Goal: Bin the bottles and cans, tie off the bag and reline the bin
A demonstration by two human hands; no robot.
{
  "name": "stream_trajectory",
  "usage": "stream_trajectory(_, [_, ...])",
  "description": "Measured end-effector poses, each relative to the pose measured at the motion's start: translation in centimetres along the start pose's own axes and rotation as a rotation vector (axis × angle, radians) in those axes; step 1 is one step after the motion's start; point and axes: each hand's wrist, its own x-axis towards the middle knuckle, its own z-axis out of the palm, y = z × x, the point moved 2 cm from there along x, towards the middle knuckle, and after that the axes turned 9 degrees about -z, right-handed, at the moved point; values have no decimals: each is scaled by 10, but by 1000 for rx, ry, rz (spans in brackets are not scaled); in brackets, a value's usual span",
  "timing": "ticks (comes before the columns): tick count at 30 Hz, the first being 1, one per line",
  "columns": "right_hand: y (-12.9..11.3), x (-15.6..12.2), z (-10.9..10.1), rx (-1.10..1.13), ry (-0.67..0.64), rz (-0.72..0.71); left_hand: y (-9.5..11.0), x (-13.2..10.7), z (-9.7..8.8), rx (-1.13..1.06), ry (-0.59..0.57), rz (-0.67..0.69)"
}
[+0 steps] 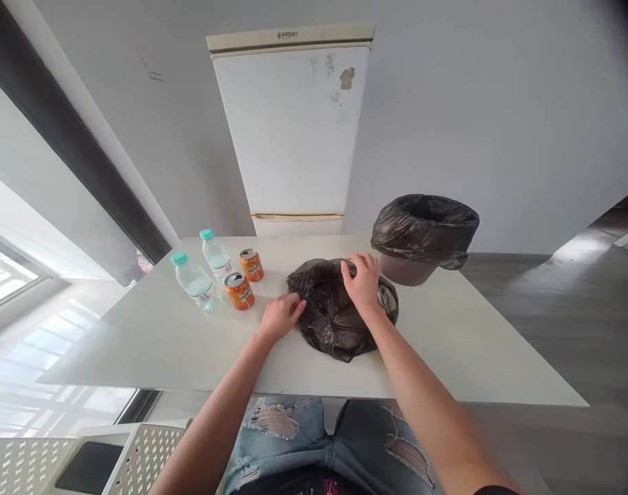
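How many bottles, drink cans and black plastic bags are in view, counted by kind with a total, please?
Bottles: 2
Drink cans: 2
Black plastic bags: 2
Total: 6

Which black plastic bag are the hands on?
The black plastic bag lying on the table; the other bag, farther right, lines the bin.

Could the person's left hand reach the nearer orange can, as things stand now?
Probably yes: nothing stands between the left hand and the nearer orange can, which looks close, though that hand may first need to leave the black bag it touches.
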Motion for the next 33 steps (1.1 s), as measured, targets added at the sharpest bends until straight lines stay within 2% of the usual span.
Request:
stream_trajectory(3, [7,-2,1,-180,-137,52,-2,0,-3,-50,25,-91])
stream_trajectory(7, [13,-7,9,-210,-378,57,-3,2,2,-57,13,-10])
stream_trajectory(10, [13,-9,12,-229,-458,50,-7,5,6,-72,42,22])
stream_trajectory(16, [11,-4,3,-213,-341,112,-11,8,2,-168,184,18])
stream_trajectory(20, [7,3,-9,-211,-233,155,-15,7,-3,-199,312,-50])
stream_trajectory(23, [-7,12,-24,-199,-150,123,-19,7,-7,-214,416,-130])
stream_trajectory(25, [-25,14,-37,-170,-174,61,-22,6,-9,-225,450,-172])
stream_trajectory(27, [-50,8,-53,-111,-322,22,-23,6,-9,-236,450,-200])
stream_trajectory(30, [-96,-16,-83,122,-717,-14,-22,5,-7,-263,411,-216])
stream_trajectory(33, [-138,-38,-123,540,-1136,-247,-21,2,-7,-306,358,-214])
